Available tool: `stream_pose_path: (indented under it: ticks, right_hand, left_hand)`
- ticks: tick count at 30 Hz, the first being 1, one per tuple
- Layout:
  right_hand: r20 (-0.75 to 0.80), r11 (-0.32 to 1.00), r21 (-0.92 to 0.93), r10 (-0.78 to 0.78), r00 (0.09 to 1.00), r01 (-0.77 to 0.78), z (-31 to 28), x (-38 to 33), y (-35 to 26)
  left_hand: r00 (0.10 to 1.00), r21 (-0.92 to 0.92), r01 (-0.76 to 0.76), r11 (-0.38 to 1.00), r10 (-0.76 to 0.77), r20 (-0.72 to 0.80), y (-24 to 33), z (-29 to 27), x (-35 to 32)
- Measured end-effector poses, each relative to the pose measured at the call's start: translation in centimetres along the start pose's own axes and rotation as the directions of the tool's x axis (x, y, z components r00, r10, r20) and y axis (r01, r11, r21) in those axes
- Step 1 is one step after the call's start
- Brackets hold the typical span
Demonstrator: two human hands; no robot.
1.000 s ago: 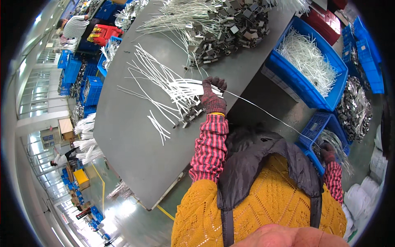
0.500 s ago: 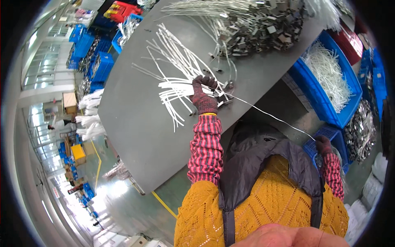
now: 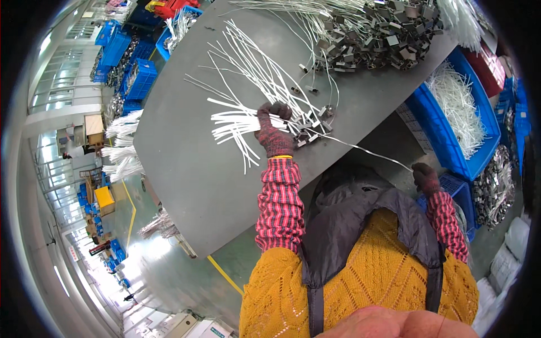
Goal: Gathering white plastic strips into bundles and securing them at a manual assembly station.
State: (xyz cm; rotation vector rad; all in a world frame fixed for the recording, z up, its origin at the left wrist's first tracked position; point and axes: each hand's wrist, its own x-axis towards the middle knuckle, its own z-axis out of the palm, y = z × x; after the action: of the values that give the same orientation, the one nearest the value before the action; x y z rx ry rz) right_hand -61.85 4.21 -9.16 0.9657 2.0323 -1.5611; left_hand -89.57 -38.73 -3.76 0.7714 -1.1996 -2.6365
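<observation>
On the grey table [image 3: 186, 169], left hand [image 3: 273, 135] grips white strips [image 3: 234, 121], right hand [image 3: 425, 177] pinches one strip's end, big pile of clips [image 3: 372, 39] looks untouched.

1. Right hand [image 3: 425, 177] now sits lower and further out from the table [image 3: 186, 169] edge than a second ago, near the small blue crate [image 3: 459, 188], gripping the end of one white strip [image 3: 366, 152].
2. That strip now runs taut from the left hand [image 3: 273, 132] to the right, drawn further out of the bundle [image 3: 236, 121].
3. Left hand closes more tightly over the bundle.
</observation>
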Motion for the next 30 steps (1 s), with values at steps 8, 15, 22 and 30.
stream_pose_path:
  ticks: [8,15,22,30]
  right_hand:
    - [-0.135,0.999,-0.020,0.032,0.990,-0.035,-5.6,0.6,4.0]
    - [-0.123,0.999,0.019,0.050,0.991,-0.048,-6.8,-0.4,5.7]
    - [0.109,0.989,0.110,-0.112,0.988,0.100,0.1,0.5,0.8]
    - [0.214,0.902,0.250,-0.405,0.889,0.351,17.2,-0.2,-19.1]
  left_hand:
    - [0.996,-0.033,-0.075,0.997,0.073,-0.060,3.4,-1.8,1.0]
    - [0.996,-0.046,-0.080,0.996,0.078,-0.038,2.8,-0.9,0.4]
    - [0.988,0.043,0.010,0.999,-0.016,0.152,-1.5,0.3,-2.0]
    - [0.947,0.336,-0.045,0.941,-0.068,0.315,-6.9,1.6,-6.6]
